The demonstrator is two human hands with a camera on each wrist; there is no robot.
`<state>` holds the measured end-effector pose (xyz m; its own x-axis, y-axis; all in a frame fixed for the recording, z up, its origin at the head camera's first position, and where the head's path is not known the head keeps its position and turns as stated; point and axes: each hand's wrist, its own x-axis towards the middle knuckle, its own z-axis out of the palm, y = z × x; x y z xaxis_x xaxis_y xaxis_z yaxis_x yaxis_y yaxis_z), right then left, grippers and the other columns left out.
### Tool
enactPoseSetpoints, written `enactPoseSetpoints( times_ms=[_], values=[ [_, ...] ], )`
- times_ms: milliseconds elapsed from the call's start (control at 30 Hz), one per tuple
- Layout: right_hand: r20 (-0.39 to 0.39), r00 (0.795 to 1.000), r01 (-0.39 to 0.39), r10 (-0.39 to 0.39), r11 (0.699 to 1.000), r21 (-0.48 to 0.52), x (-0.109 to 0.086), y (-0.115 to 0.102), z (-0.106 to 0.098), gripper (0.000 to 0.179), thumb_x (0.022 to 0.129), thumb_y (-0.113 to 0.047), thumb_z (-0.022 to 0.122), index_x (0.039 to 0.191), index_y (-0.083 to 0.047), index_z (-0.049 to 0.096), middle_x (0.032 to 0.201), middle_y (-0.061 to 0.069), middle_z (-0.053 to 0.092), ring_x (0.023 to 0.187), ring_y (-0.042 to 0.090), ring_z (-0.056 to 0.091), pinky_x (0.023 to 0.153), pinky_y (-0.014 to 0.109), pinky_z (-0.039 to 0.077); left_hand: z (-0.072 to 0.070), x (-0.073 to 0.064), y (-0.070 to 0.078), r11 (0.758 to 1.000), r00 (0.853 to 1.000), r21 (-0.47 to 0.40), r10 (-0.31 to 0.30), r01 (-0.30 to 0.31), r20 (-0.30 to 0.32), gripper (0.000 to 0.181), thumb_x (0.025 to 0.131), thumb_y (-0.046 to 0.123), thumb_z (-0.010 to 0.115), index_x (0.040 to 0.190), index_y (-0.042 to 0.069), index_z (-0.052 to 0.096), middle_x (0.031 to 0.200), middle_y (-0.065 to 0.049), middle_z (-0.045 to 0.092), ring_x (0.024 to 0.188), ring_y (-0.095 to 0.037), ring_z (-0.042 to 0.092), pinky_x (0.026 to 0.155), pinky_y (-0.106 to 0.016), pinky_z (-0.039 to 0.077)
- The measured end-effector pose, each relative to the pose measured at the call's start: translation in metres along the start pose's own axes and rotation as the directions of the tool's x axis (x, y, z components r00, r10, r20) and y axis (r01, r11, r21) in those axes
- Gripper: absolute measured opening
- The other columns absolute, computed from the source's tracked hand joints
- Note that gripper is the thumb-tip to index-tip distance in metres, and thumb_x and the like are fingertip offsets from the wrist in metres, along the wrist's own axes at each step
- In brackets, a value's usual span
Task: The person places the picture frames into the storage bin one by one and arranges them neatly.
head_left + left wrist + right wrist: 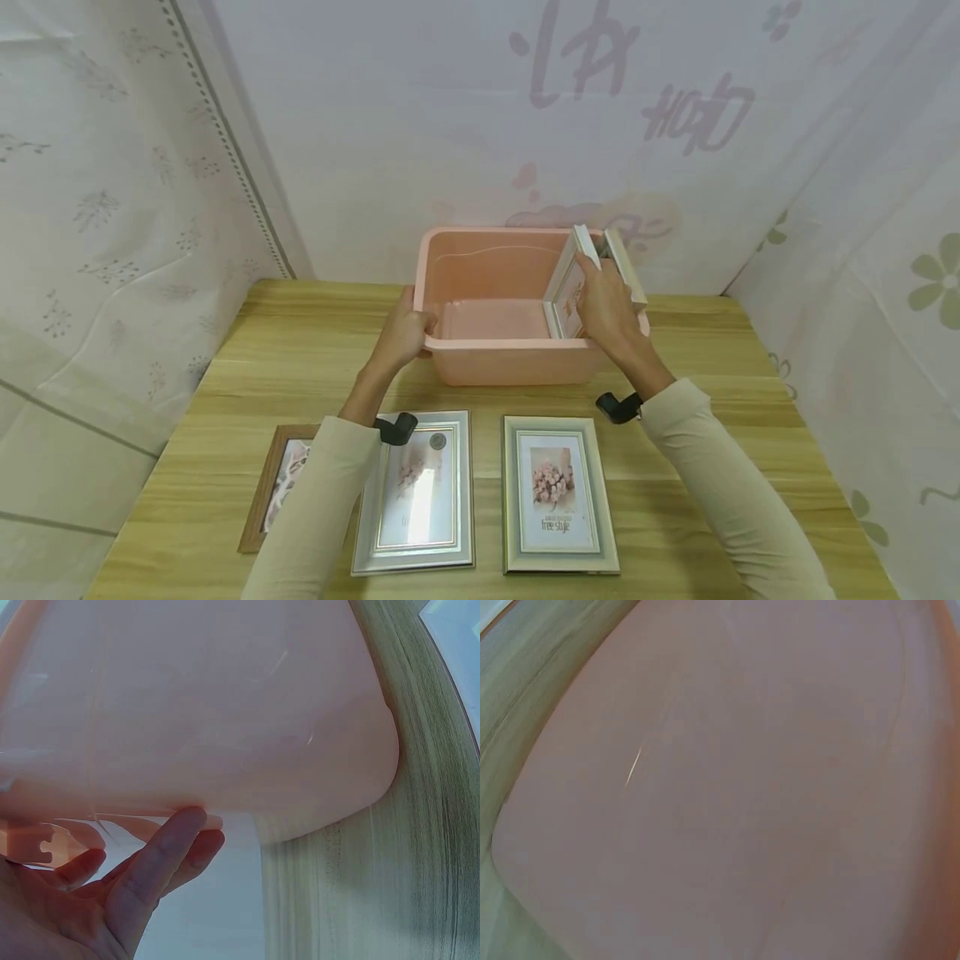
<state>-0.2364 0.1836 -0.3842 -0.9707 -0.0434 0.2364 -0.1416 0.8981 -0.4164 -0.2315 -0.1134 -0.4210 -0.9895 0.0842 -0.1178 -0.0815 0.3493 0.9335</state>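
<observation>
A pink plastic storage bin [517,365] stands toward the back of the table. My left hand [405,332] grips its left rim, the thumb over the edge; in the left wrist view the fingers [154,862] lie against the bin's outer wall. Inside the bin's right end, my right hand [606,307] holds a white picture frame [558,287] that leans on its edge, thumb on the near face, fingers hidden behind it. Just right of that hand a second pale picture frame [626,265] stands upright. Only the bin's wall [727,787] fills most of the right wrist view.
On the wooden table [750,433] in front of the bin lie a silver picture frame [465,500], a pale green-and-gold frame [512,500] and a brown wooden frame [258,500], the last partly under the left sleeve. A patterned white curtain [360,125] hangs directly behind the bin.
</observation>
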Motion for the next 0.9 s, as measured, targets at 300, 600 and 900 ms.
enactPoseSetpoints(
  times_ms=[300, 600, 900],
  values=[
    [0.08, 0.995, 0.067, -0.054, 0.983, -0.17, 0.0, -0.008, 0.004, 0.079, 0.089, -0.003, 0.063, 0.156, -0.008, 0.022, 0.125, 0.036, 0.047, 0.081, 0.044, 0.062, 0.051, 0.046, 0.055, 0.0, 0.0, 0.001, 1.0, 1.0, 0.005, -0.008, 0.008, -0.008, 0.062, 0.078, 0.007, 0.044, 0.139, 0.001, 0.037, 0.118, -0.024, 0.05, 0.091, -0.036, 0.058, 0.05, -0.041, 0.058],
    [-0.042, 0.973, 0.202, -0.227, 0.926, -0.319, -0.002, -0.006, 0.011, 0.063, 0.09, -0.007, 0.062, 0.147, 0.007, 0.037, 0.14, 0.042, 0.038, 0.135, 0.057, 0.031, 0.107, 0.067, 0.036, 0.001, -0.001, 0.0, 1.0, 1.0, 0.008, -0.01, 0.01, -0.007, 0.06, 0.079, 0.008, 0.044, 0.138, 0.001, 0.038, 0.115, -0.023, 0.051, 0.088, -0.035, 0.058, 0.05, -0.039, 0.057],
    [0.057, 0.978, 0.206, -0.2, 0.895, -0.396, -0.001, -0.005, 0.006, 0.068, 0.094, -0.017, 0.059, 0.151, 0.007, 0.029, 0.156, 0.032, 0.023, 0.146, 0.052, 0.01, 0.116, 0.069, 0.013, 0.001, -0.001, 0.002, 1.0, 1.0, 0.008, -0.018, 0.018, -0.005, 0.061, 0.079, 0.008, 0.045, 0.14, 0.003, 0.037, 0.116, -0.024, 0.052, 0.092, -0.039, 0.058, 0.05, -0.038, 0.057]
  ],
)
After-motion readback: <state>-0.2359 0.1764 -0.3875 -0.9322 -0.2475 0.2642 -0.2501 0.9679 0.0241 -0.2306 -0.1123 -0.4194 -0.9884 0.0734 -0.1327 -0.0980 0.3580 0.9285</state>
